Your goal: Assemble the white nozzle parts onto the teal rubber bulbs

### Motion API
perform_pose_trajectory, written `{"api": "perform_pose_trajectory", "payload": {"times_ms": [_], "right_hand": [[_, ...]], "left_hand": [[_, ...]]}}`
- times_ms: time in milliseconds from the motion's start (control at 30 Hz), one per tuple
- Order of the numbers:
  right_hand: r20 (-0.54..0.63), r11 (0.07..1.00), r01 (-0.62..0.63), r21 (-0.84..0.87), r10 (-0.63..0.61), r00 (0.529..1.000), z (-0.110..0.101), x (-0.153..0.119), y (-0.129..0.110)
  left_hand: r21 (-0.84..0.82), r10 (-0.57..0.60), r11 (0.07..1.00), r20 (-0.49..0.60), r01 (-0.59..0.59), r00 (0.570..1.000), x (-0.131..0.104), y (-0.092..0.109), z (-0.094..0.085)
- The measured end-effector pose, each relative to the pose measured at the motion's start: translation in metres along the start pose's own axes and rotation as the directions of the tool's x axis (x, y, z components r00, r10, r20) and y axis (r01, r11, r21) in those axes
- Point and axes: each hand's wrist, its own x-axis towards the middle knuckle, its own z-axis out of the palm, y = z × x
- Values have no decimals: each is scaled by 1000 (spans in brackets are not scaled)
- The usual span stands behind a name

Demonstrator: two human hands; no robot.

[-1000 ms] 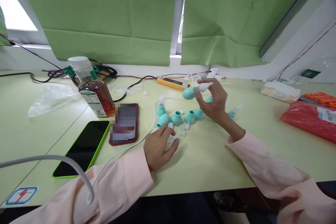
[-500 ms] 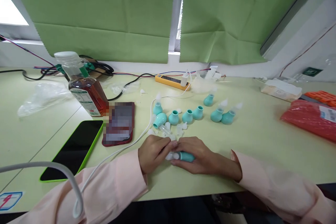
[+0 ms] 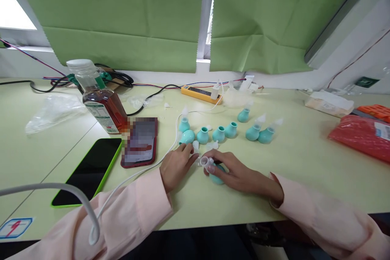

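My right hand [image 3: 233, 168] is closed around a teal squeeze bulb [image 3: 217, 175], which looks like part of a nasal aspirator. A clear plastic fitting [image 3: 205, 161] with a round open end sits at the bulb's neck, pointing left. My left hand [image 3: 178, 164] reaches over the small clear plastic parts, its thumb and forefinger apart around a translucent piece [image 3: 196, 145]. Whether its fingertips touch that piece is hard to see. Just beyond stand open-necked teal bulbs [image 3: 202, 135], and one bulb [image 3: 187, 136] lies on its side.
Several bulbs with clear tips [image 3: 252, 132] stand to the right and behind. At left are a green-cased phone [image 3: 88, 172], a red-cased phone [image 3: 140, 142] and a bottle of amber liquid [image 3: 105, 109]. A white cable [image 3: 146, 167] runs from the yellow power strip [image 3: 199, 94] past my left arm.
My left hand has come away from the bulb and moved up to the loose clear parts. My right hand has turned the bulb, so the fitting's open end now shows.
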Motion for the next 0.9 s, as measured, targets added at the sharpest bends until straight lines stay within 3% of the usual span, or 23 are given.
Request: {"api": "perform_pose_trajectory", "payload": {"times_ms": [100, 267, 367, 467, 533, 633, 700, 800, 900], "right_hand": [[150, 1000, 4, -15, -2, 989, -2, 0, -7], [63, 992, -94, -90, 100, 993, 6, -1, -4], [-59, 983, -130, -129, 123, 991, 12, -2, 3], [-224, 982, -102, -159, 64, 973, 19, -2, 8], [-315, 973, -90, -214, 18, 949, 23, -2, 9], [-324, 967, -77, -242, -6, 946, 22, -2, 5], [-283, 987, -32, -155, -13, 959, 17, -3, 1], [-225, 992, -11, 128, 40, 974, 8, -3, -2], [-156, 940, -98, 327, 156, 975, 11, -3, -1]], "left_hand": [[147, -3, 989, -6, 4, 1000, 2, 1, -2], [135, 49, 990, -157, -27, 986, -1, 4, -10], [-76, 131, 985, -240, -154, 962, -7, 6, -13], [-373, 173, 894, -227, -250, 958, -12, 8, -12], [-538, 149, 809, -203, -238, 968, -13, 10, -9], [-704, 77, 689, -165, -172, 983, -11, 11, -8], [-788, 34, 604, -123, -119, 992, -8, 11, -10], [-874, 30, 474, -104, -106, 994, -5, 10, -13], [-872, 30, 477, -104, -106, 994, -5, 12, -12]]}}
